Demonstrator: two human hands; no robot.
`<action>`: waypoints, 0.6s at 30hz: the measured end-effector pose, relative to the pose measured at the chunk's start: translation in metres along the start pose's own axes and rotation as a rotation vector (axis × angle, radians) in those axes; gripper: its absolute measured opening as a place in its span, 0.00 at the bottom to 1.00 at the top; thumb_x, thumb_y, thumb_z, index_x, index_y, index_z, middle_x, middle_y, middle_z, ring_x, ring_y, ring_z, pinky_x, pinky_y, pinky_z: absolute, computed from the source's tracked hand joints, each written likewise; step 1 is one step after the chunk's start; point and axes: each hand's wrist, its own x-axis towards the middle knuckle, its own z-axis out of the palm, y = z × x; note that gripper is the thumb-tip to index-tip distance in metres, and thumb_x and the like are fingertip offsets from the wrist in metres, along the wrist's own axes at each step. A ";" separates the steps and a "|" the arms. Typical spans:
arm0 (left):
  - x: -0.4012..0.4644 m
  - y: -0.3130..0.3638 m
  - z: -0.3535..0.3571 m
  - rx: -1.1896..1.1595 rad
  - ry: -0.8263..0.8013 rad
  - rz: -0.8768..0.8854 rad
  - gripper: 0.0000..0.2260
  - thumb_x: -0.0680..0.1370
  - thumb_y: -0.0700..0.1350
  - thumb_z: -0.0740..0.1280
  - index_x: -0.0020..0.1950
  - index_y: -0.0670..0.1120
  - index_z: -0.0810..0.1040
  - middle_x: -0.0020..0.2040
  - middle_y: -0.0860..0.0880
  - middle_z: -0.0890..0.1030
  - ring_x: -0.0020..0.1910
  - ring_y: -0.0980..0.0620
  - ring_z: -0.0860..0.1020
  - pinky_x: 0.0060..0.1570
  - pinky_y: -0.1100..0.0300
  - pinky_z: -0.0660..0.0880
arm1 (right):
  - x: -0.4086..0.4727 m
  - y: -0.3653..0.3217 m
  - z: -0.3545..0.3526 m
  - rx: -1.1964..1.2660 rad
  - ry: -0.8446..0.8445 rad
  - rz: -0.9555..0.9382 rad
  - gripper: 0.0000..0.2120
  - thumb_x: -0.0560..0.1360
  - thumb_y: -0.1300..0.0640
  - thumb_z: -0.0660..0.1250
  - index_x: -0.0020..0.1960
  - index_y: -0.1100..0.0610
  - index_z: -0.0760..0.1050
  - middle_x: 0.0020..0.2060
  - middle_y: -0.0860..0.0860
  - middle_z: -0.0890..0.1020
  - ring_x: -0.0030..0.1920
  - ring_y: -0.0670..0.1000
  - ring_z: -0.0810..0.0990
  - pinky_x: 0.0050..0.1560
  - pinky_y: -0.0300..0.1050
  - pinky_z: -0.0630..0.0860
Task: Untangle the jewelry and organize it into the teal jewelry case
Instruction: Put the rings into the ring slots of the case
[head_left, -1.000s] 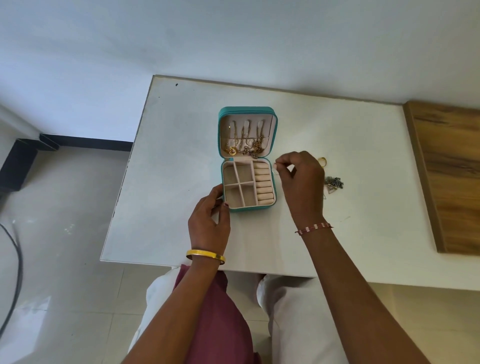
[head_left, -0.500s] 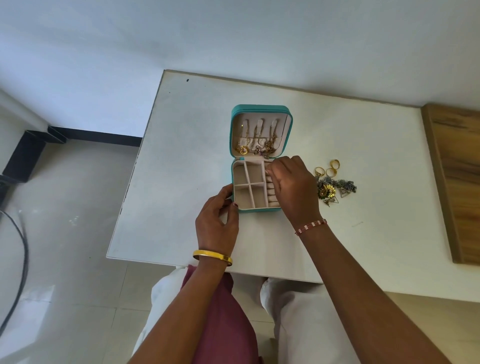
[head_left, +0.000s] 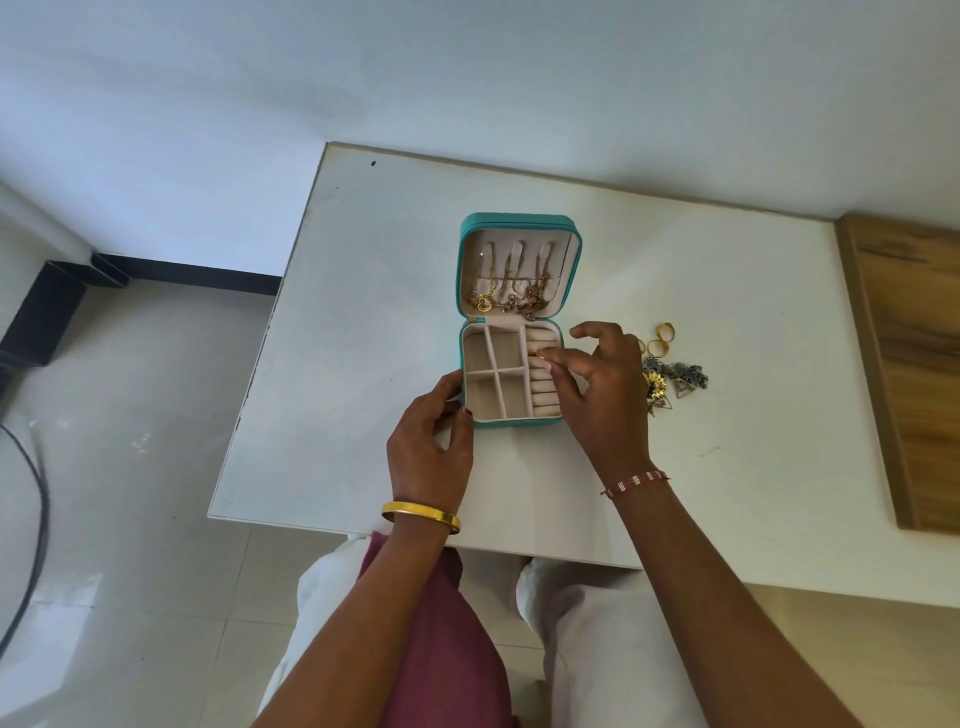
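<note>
The teal jewelry case (head_left: 466, 270) lies open on the white table (head_left: 363, 322), its lid flat behind the tray. Gold necklaces (head_left: 511, 299) hang on the lid's hooks. The tray has several open compartments and a column of pale ring rolls (head_left: 543, 387) on its right. My right hand (head_left: 597, 387) reaches over those rolls, thumb and forefinger pinched on a small gold ring (head_left: 541, 357) at the rolls. My left hand (head_left: 428, 441) holds the case's front left corner. Gold rings (head_left: 664, 332) and a tangle of dark pendants (head_left: 675, 379) lie right of my right hand.
A wooden board (head_left: 914, 364) lies along the table's right side. The table's front edge runs just above my lap. A black cable (head_left: 31, 519) lies on the tiled floor at the left, and a dark stand (head_left: 41, 317) sits by the wall.
My right hand came from the loose pile over to the ring rolls, carrying a small gold ring. My left hand stayed on the case's corner. The camera shifted.
</note>
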 end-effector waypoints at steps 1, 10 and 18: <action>0.000 0.000 0.000 -0.001 -0.001 0.002 0.16 0.74 0.34 0.65 0.61 0.45 0.75 0.50 0.55 0.76 0.46 0.68 0.73 0.48 0.82 0.67 | 0.000 0.000 -0.002 0.049 0.017 0.016 0.08 0.71 0.61 0.67 0.48 0.60 0.83 0.48 0.59 0.78 0.48 0.57 0.75 0.40 0.38 0.67; 0.001 -0.003 0.001 0.002 -0.001 0.001 0.16 0.74 0.34 0.65 0.61 0.45 0.76 0.52 0.54 0.77 0.47 0.66 0.74 0.49 0.81 0.68 | 0.008 0.045 -0.030 0.066 0.142 0.424 0.08 0.72 0.63 0.67 0.51 0.59 0.81 0.47 0.59 0.78 0.48 0.60 0.77 0.46 0.45 0.72; 0.001 -0.003 0.001 0.005 0.005 0.009 0.17 0.74 0.33 0.65 0.61 0.46 0.76 0.51 0.54 0.77 0.46 0.68 0.74 0.49 0.81 0.68 | 0.010 0.049 -0.025 -0.208 -0.060 0.340 0.11 0.74 0.61 0.66 0.56 0.60 0.79 0.51 0.62 0.76 0.53 0.62 0.71 0.52 0.52 0.70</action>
